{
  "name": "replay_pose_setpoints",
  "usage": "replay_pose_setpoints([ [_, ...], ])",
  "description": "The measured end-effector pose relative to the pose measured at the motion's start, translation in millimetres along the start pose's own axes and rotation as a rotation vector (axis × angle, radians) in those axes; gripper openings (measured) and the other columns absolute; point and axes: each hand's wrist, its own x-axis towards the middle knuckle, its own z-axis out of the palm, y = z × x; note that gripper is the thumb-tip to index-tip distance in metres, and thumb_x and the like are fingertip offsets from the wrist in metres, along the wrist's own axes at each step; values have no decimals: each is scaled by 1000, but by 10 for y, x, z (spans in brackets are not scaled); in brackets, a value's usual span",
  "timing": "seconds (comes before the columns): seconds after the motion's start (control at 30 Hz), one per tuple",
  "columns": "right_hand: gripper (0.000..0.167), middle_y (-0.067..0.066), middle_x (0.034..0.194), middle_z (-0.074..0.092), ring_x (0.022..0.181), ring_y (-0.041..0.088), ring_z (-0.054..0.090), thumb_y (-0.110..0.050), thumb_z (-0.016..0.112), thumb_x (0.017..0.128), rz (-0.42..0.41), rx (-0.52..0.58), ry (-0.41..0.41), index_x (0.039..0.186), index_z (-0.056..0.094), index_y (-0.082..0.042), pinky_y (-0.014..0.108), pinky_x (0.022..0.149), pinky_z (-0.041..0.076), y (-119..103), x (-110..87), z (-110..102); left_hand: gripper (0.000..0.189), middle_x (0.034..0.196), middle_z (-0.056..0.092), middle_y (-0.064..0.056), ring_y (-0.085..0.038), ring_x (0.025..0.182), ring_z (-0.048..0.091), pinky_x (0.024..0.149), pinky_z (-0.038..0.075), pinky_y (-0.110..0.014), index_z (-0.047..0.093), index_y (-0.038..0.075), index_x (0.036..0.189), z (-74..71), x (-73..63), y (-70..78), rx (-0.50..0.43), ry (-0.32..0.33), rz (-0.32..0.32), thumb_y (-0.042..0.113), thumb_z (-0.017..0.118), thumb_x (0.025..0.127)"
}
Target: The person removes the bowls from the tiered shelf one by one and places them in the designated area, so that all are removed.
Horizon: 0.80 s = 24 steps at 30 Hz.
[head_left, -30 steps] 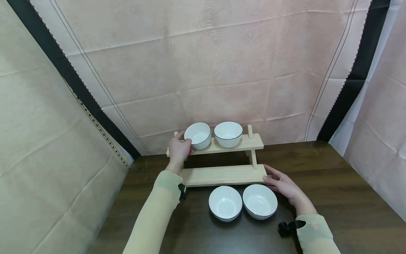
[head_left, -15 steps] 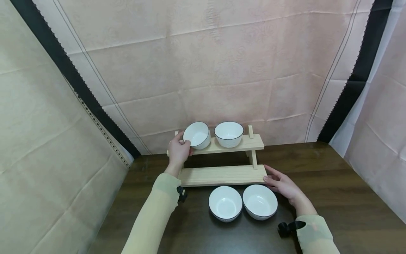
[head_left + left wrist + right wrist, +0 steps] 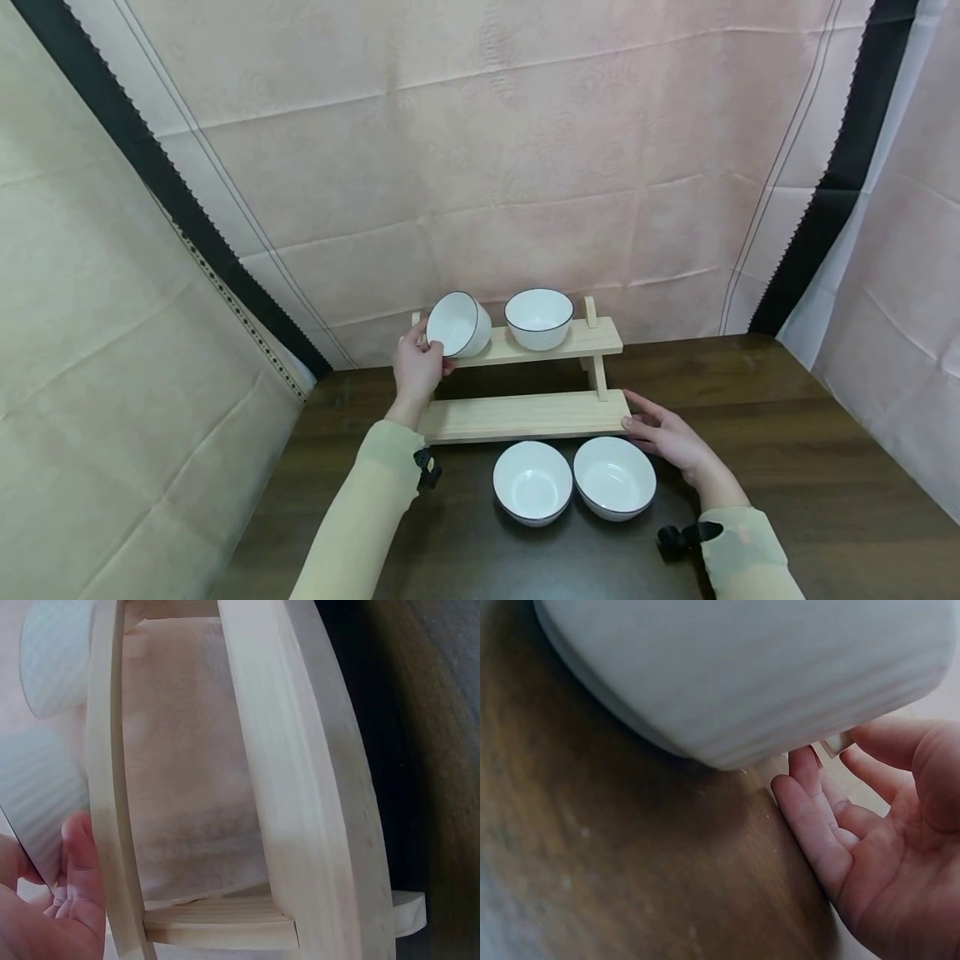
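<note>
In the head view my left hand (image 3: 417,367) grips the rim of a white bowl (image 3: 459,325) with a dark edge, thumb at the near side. The bowl leans to the left at the left end of the upper tier of a two-tier wooden rack (image 3: 525,417). The left wrist view shows the fingers (image 3: 80,855) pinching the rim of this ribbed bowl (image 3: 41,799). My right hand (image 3: 671,437) touches the right end of the lower tier with its fingers loosely extended. A bowl wall (image 3: 757,667) fills the upper part of the right wrist view.
A second bowl (image 3: 539,319) stands upright on the upper tier, right of the held one. Two more bowls, one left (image 3: 532,483) and one right (image 3: 615,478), sit side by side on the dark wooden table (image 3: 750,400) before the rack. Pale cloth (image 3: 510,167) hangs behind.
The left hand has tipped its bowl further over to the left and shifted slightly left and down. The right hand, the rack and the other bowls stay in place.
</note>
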Motion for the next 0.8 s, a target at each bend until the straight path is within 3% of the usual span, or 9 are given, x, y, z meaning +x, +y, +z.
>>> replay_pose_setpoints([
  [0.17,74,24,143,49,126,36,56,-39,61,100,3,4,-1,161,25,-18,49,102,49,7,7,-1,56,78,68,-16,-23,54,69,59,61,-41,49,10,147,-4,-15,-20,-29,5,-4,6,50,92],
  [0.43,74,24,142,49,126,36,57,-40,61,99,4,0,2,161,26,-18,50,102,49,-2,2,-3,55,90,70,-23,-19,51,66,50,58,-30,49,9,146,-24,-3,-91,-114,-3,-18,1,50,92],
  [0.8,74,25,142,49,125,35,57,-39,62,99,1,-18,4,160,27,-18,48,101,51,-40,-21,6,56,84,69,-20,-22,57,70,57,61,-37,49,12,147,-32,-62,-54,-166,-11,-7,1,53,92],
])
